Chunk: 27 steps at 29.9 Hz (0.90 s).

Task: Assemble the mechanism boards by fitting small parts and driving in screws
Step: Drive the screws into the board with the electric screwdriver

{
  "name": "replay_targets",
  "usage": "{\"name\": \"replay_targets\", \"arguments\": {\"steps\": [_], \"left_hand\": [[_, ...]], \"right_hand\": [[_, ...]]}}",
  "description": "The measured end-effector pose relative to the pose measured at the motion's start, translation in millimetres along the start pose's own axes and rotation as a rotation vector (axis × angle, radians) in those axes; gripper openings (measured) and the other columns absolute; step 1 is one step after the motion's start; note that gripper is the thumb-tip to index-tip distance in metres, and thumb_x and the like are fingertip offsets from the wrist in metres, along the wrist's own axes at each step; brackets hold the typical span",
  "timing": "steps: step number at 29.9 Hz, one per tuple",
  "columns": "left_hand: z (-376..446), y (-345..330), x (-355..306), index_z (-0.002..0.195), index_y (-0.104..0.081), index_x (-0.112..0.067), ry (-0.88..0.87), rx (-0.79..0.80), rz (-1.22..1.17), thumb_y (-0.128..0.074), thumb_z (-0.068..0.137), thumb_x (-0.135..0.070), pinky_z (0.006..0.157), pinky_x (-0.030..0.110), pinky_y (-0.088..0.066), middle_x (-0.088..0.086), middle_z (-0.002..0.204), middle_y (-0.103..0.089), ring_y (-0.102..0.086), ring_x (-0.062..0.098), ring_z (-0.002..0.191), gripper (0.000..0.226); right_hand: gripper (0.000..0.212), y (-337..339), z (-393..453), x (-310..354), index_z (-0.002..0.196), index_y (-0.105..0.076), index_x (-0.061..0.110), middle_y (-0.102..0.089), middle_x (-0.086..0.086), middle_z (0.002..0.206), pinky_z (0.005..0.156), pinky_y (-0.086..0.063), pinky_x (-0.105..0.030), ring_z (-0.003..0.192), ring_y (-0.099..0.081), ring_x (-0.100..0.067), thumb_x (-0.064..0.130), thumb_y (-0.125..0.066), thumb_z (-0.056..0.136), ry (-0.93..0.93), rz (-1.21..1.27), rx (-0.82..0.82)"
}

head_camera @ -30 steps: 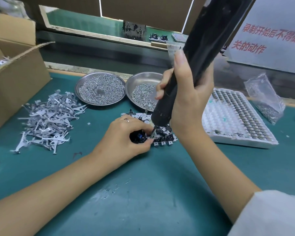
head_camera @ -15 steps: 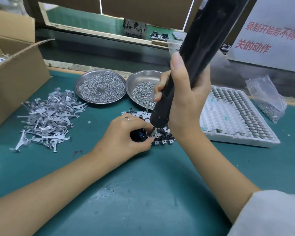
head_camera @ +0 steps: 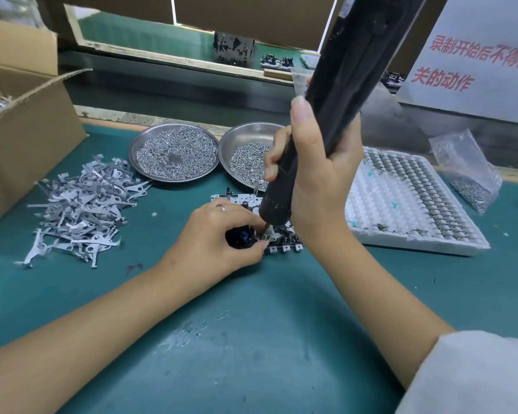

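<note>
Far left: open cardboard box [head_camera: 27, 121] at the edge of a green bench mat [head_camera: 251, 339], scuffed pale near the front. Beside the box, a loose heap of stamped grey metal levers [head_camera: 78, 204]. Behind it, two round steel dishes touching rim to rim: left dish [head_camera: 174, 155] heaped with small screws, right dish [head_camera: 245, 156] holding fewer, partly hidden by the tool.

Centre: left hand [head_camera: 219, 234], ring on one finger, curled over a dark part and pinching at the near edge of the mechanism board [head_camera: 281, 237], flat on the mat just in front of the dishes. Right hand [head_camera: 317, 174] wrapped tight around a black electric screwdriver [head_camera: 335, 100], tilted, bit tip down on the board right by the left fingertips.

Right: white blister tray [head_camera: 407, 204] of small metal parts, then a clear plastic bag [head_camera: 467, 171] of hardware.

Behind the bench: a raised wooden-edged shelf [head_camera: 168, 55] with more green surface and assemblies, and a white sign [head_camera: 476, 64] with red Chinese lettering.
</note>
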<state>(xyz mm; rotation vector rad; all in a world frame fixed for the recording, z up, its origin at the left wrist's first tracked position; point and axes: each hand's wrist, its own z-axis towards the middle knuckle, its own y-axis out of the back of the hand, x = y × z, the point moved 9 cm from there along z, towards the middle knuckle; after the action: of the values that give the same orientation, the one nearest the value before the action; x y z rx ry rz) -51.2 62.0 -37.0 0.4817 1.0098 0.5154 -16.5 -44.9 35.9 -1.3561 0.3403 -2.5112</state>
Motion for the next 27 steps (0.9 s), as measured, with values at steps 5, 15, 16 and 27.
{"name": "replay_targets", "arguments": {"steps": [5,15,16,27], "left_hand": [[0,-1,1,0.08,-0.074,-0.013,0.008,-0.002,0.0,-0.083,0.067,-0.006,0.078,0.011,-0.04,-0.02,0.074,-0.059,-0.054,0.01,0.079,0.017],[-1,-1,5,0.09,-0.076,-0.018,0.069,0.009,-0.052,-0.08,0.069,-0.007,0.085,0.017,-0.044,-0.009,0.083,-0.07,-0.059,0.01,0.088,0.023],[-1,0,5,0.089,-0.076,-0.018,0.066,0.005,-0.045,-0.08,0.069,-0.007,0.084,0.016,-0.043,-0.008,0.083,-0.071,-0.059,0.01,0.088,0.023],[-3,1,1,0.098,-0.074,-0.019,0.046,0.016,-0.074,-0.08,0.072,-0.013,0.086,0.018,-0.045,-0.007,0.088,-0.071,-0.062,0.009,0.087,0.028]], "right_hand": [[0.019,0,-1,0,0.082,-0.042,0.014,-0.043,-0.013,0.052,0.042,-0.038,-0.026,0.038,-0.043,-0.023,0.017,-0.061,0.086,0.006,-0.011,0.013],[0.016,14,11,1,0.087,-0.045,0.015,-0.046,-0.006,0.05,0.042,-0.039,-0.024,0.036,-0.043,-0.022,0.02,-0.06,0.087,0.037,-0.016,0.002],[0.016,13,11,-4,0.087,-0.044,0.015,-0.045,-0.006,0.05,0.041,-0.039,-0.024,0.037,-0.043,-0.022,0.018,-0.06,0.088,0.004,-0.036,0.012],[0.045,35,0,6,0.125,-0.04,0.015,-0.056,0.005,0.082,0.072,-0.051,-0.033,0.075,-0.058,-0.014,0.029,-0.058,0.086,0.087,-0.164,-0.044]]}}
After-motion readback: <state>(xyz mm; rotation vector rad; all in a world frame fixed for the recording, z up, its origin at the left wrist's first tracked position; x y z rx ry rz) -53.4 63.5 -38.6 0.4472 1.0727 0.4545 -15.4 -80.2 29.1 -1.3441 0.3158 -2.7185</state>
